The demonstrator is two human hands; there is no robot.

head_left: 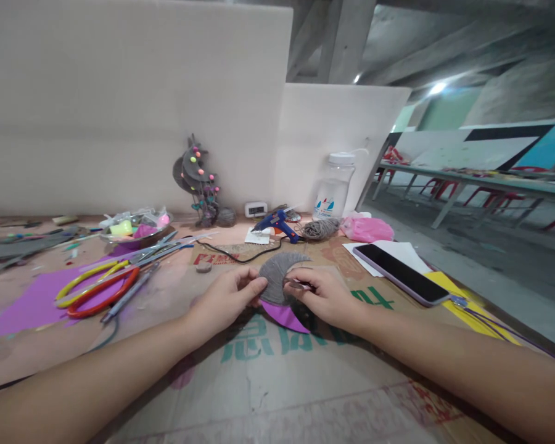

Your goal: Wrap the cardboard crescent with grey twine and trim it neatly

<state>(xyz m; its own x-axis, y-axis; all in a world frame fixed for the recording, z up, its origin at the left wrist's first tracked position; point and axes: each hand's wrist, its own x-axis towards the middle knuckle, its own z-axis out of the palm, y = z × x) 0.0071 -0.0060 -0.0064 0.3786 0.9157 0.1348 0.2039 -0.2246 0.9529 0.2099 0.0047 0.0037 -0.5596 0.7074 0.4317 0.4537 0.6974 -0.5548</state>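
Note:
A purple crescent moon cutout [284, 317] is partly wrapped in grey yarn [277, 277]; its upper part is covered and the lower tip is bare purple. My left hand [231, 296] pinches the crescent's outer left edge between thumb and fingers. On the inner side of the curve, my right hand [326, 296] is closed in a pinch on what looks like a small bundle of the grey yarn, partly hidden by the fingers. Both hands are just above a printed cardboard sheet [259, 394].
Scissors [102, 302], purple paper [32, 305] and a bowl [139, 240] lie left. Behind stand a finished moon ornament [195, 172], a blue glue gun [280, 225], a yarn ball [321, 229] and a bottle [333, 191]. A phone [400, 274] rests on the right.

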